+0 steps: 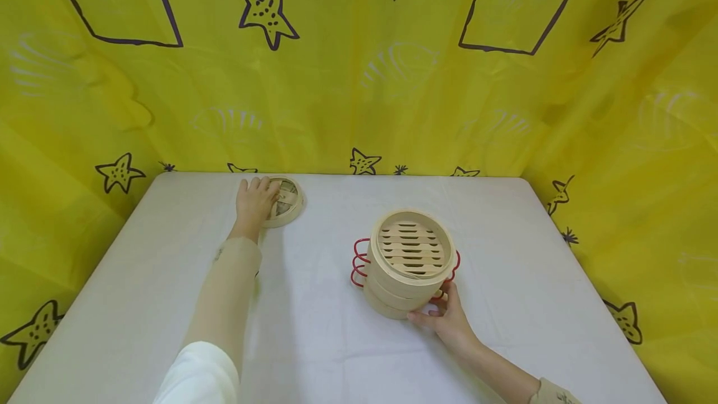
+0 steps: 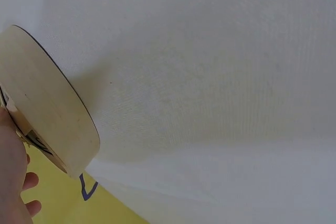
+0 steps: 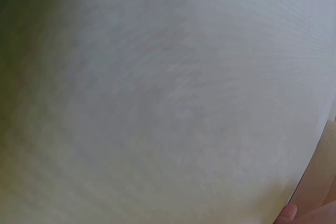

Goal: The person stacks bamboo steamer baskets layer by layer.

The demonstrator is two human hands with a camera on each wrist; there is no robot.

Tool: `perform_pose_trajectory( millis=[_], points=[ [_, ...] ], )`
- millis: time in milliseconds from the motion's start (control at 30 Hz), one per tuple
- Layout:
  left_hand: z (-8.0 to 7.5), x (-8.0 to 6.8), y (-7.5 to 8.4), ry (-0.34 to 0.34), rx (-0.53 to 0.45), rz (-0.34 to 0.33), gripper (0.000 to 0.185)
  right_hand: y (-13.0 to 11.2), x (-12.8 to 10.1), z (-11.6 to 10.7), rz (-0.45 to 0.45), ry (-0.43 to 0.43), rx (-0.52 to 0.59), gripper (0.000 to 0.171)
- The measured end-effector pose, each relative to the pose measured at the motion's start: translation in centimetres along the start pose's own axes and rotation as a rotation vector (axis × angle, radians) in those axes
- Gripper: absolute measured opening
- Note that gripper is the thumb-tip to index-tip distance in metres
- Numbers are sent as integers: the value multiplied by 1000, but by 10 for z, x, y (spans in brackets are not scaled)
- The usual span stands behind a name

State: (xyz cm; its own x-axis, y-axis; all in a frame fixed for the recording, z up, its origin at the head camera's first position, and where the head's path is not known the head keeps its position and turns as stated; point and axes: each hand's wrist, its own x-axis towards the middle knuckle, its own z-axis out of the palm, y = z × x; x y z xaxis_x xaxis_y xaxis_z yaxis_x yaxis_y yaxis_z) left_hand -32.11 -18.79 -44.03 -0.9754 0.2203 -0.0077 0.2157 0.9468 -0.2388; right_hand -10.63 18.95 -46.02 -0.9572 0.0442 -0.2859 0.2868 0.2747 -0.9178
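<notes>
A round bamboo steamer [image 1: 395,285], stacked in tiers, stands right of the middle of the table with its slatted top [image 1: 411,245] uncovered. Red looped handles [image 1: 359,262] stick out from its sides. My right hand [image 1: 453,323] grips the steamer low on its right side, thumb at the front and fingers by the red loops. At the far left, my left hand [image 1: 256,204] holds the bamboo lid [image 1: 288,201] by its top, partly covering it. The lid's pale side wall [image 2: 50,103] shows in the left wrist view. Only a fingertip [image 3: 287,212] and a steamer edge [image 3: 317,177] appear in the right wrist view.
A white cloth covers the table [image 1: 325,341]. Behind its back edge and along both sides hangs a yellow curtain [image 1: 320,92] with drawn starfish. The lid lies near the back edge, apart from the steamer.
</notes>
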Motion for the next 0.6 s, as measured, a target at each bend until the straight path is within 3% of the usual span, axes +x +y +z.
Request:
perform_pose_trajectory(
  millis=[100, 167, 600],
  points=[
    [1, 1, 0, 4, -3, 0, 24, 0, 0, 0, 2, 0, 2, 75],
    [-10, -5, 3, -22, -14, -3, 23, 0, 0, 0, 4, 1, 5, 75],
    [-12, -6, 6, -3, -9, 6, 23, 1, 1, 0, 1, -3, 17, 75]
  ],
)
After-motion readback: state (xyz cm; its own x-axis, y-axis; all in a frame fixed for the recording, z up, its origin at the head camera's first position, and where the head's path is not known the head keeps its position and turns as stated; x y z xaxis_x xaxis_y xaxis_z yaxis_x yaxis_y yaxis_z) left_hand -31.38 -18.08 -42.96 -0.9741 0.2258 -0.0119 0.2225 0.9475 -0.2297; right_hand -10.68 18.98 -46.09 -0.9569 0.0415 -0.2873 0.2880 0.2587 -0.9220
